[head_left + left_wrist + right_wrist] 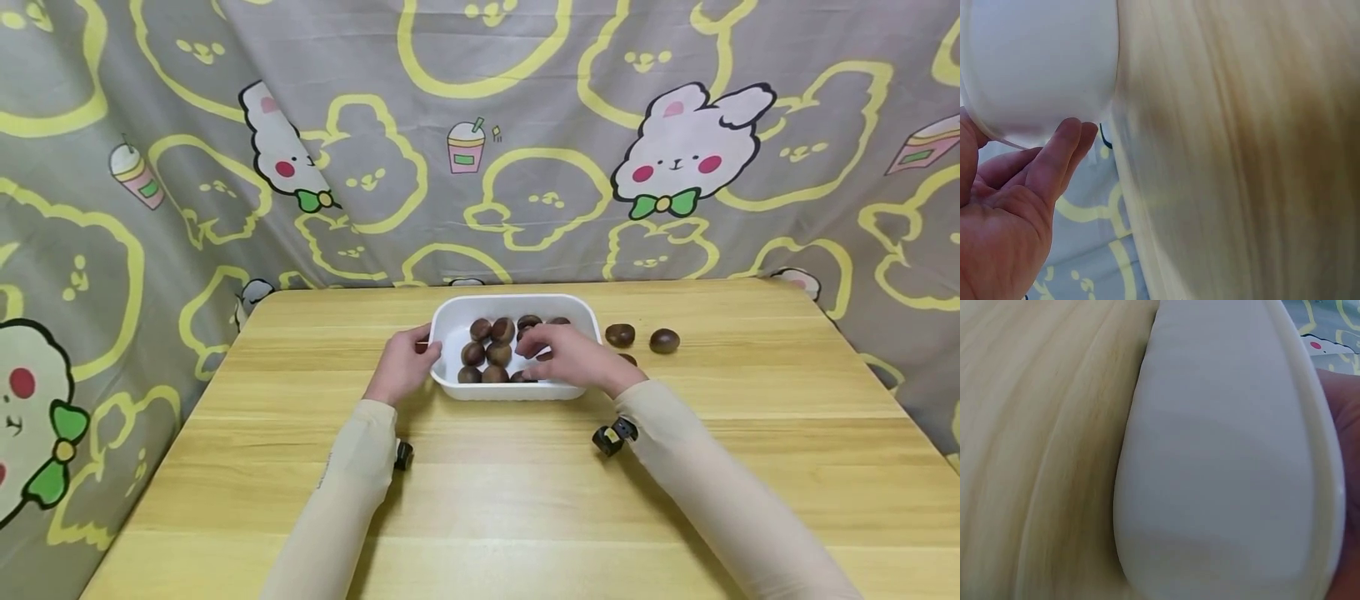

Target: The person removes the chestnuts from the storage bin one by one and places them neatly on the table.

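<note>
While the left hand [405,364] pinches the white box [517,391] at nine o'clock, the right hand [573,358] is inside at three, fingers bent, any hold unclear. Arranging chestnuts [498,353] seems the step; loose chestnuts [664,341] lie beyond three o'clock, so reaching them calls for clearing the rim.

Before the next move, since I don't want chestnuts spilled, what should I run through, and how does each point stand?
1. White container upright on the wooden table: ok.
2. Left hand steadying the container: ok; the thumb is over the left rim, fingers against the outer wall.
3. Right hand clear of the container: not ok; its fingers reach inside.
4. Right hand free of any chestnut: cannot tell; its fingers hide what lies beneath.
5. All chestnuts inside: not ok; loose chestnuts lie on the table, right of the container.
</note>
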Demonstrator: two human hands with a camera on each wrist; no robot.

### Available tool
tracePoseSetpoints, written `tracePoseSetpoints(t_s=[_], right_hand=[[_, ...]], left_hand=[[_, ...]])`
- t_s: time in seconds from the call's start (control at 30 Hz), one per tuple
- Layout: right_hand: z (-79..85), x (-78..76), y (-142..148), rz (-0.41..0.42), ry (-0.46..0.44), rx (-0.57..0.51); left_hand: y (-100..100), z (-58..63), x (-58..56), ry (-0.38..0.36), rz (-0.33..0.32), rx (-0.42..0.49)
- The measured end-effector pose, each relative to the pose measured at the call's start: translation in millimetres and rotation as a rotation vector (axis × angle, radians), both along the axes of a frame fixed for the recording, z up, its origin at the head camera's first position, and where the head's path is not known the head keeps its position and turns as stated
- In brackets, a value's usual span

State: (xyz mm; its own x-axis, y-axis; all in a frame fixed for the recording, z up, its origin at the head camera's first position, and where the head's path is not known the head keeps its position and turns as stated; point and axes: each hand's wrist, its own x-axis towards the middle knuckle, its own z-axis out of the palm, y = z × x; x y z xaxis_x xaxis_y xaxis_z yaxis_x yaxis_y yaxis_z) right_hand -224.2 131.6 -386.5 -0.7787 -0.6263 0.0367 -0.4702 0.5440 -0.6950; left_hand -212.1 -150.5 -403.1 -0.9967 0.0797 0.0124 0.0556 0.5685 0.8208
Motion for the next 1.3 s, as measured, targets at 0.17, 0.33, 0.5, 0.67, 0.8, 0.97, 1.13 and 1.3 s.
tracePoseSetpoints(t_s=[0.17,0.33,0.5,0.67,0.8,0.97,1.13,1.3], right_hand=[[-3.7,-2.8,-2,0.053,-0.009,0.024],[-5.8,-2.9,-3,0.094,-0.009,0.057],[-7.2,-3.5,-5,0.103,-0.017,0.060],[-6.9,-5.3,-6,0.100,-0.032,0.061],[-7.4,-6.4,-7,0.104,-0.043,0.058],[-8.1,-7.6,-8,0.094,-0.072,0.075],[-8.2,-9.8,-8,0.099,-0.057,0.107],[-7.7,-10.3,-8,0.131,-0.052,0.107]], left_hand=[[2,0.5,0.7,0.000,0.002,-0.006],[3,0.6,0.7,-0.001,-0.005,-0.008],[3,0.4,1.7,0.000,0.001,-0.004],[2,1.2,2.7,0.003,0.000,-0.003],[1,1.3,2.3,0.005,0.007,-0.002],[1,-0.2,1.7,0.011,0.008,-0.004],[1,-0.6,1.6,0.020,0.010,-0.002],[2,-0.4,2.1,0.021,0.011,-0.005]])
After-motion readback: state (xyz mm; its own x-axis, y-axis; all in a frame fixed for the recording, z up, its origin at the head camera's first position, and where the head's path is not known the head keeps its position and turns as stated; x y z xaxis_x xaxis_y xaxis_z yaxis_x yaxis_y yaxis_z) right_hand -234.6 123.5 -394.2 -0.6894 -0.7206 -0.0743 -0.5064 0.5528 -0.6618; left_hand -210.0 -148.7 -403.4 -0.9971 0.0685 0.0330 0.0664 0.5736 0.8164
